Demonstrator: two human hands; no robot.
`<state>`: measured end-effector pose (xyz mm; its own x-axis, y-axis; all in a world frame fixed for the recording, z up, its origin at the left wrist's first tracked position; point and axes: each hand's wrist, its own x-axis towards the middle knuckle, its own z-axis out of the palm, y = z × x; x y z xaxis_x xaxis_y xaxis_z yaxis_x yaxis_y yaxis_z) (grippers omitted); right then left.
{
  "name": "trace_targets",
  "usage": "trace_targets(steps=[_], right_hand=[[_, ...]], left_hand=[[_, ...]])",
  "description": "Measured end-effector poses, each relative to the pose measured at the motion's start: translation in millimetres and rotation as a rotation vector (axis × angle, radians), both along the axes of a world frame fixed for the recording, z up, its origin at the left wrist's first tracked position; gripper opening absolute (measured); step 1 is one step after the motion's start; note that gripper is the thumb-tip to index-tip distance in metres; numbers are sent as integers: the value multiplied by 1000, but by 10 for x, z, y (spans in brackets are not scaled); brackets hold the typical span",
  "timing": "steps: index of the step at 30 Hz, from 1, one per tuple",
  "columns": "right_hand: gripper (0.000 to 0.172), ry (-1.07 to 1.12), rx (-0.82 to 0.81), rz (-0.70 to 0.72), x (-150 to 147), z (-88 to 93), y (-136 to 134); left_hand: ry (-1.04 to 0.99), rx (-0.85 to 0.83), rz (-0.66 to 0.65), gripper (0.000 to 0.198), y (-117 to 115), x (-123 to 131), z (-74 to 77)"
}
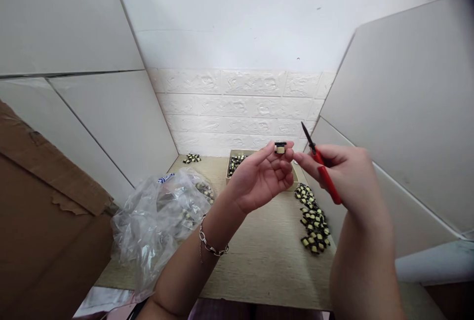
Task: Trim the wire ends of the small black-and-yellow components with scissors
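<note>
My left hand [259, 179] is raised palm up above the table. Its thumb and forefinger pinch a small transformer-like part [280, 148], black with a yellow-wrapped middle and tiny pins along the top. In my right hand [344, 172] are red-handled snips [328, 181], their dark pointed tip aimed up and left toward the wall. The right fingertips come close to the left fingers beside the part; whether they touch cannot be made out. Behind the left hand stands a shallow box [231, 174] holding more black-and-yellow parts [237, 161], partly hidden by that hand.
A heap of similar parts [314, 219] lies along the table's right side. A small cluster [191, 158] sits at the back left. The crumpled clear plastic bag [151, 221] on the left contains more. Brown cardboard [48, 201] stands at far left; white panels [400, 112] flank the table [274, 260].
</note>
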<state>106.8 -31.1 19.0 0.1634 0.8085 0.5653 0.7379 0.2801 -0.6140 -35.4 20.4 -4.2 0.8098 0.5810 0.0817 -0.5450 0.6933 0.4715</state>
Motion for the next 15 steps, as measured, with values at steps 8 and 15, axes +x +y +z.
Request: trace_targets(steps=[8,15], right_hand=[[43,6,-28,-11,-15,29,-16],[42,-12,-11,16,28,-13,15]], left_hand=[[-29,2,-7,25,-12,-21,27],[-38,0,-3,26,-10,-33,13]])
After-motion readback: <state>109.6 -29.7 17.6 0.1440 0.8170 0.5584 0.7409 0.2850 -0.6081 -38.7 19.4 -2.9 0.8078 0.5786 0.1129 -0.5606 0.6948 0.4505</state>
